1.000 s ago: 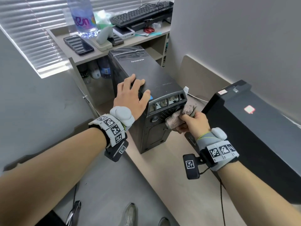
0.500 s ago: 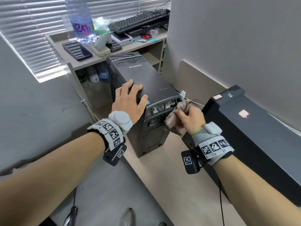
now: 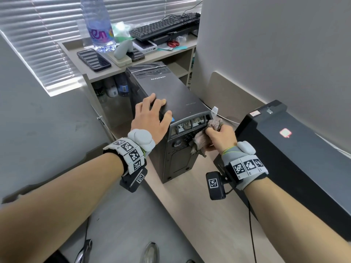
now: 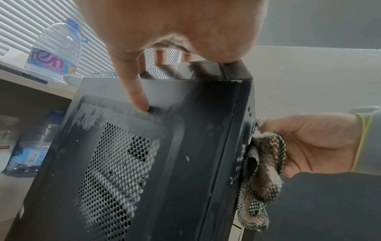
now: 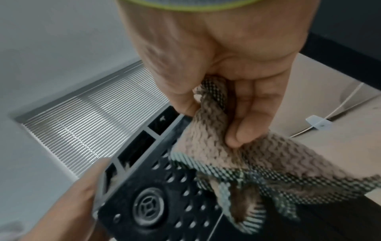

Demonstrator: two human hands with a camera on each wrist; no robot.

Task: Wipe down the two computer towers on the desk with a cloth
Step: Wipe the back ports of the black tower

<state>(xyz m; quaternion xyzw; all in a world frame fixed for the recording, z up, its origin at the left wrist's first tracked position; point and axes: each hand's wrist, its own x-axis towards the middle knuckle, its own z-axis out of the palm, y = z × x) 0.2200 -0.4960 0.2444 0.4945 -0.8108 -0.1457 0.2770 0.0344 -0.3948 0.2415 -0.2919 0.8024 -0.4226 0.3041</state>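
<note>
A black Lenovo tower [image 3: 171, 95] stands upright on the desk. My left hand [image 3: 152, 118] lies flat on its top near the front edge, fingers spread. One finger [image 4: 138, 97] hangs over the dusty side panel [image 4: 185, 146]. My right hand [image 3: 222, 135] grips a bunched brown knit cloth [image 3: 203, 139] and presses it on the upper right of the tower's perforated front [image 5: 164, 195], by the drive bays. The cloth [image 5: 237, 150] hangs loose below the fist. A second black tower [image 3: 296, 149] is at the right, untouched.
Behind the tower a shelf [image 3: 155, 57] carries a water bottle [image 3: 98, 25], a phone [image 3: 94, 59] and a keyboard [image 3: 165, 25]. A white cable [image 3: 214, 111] runs between the towers. A grey partition [image 3: 275, 44] stands close at the right. The desk edge [image 3: 171, 205] drops to the floor at the left.
My right hand has slid the cloth up the front panel, from the grille to the right drive bay. My left hand has stayed on the tower's top.
</note>
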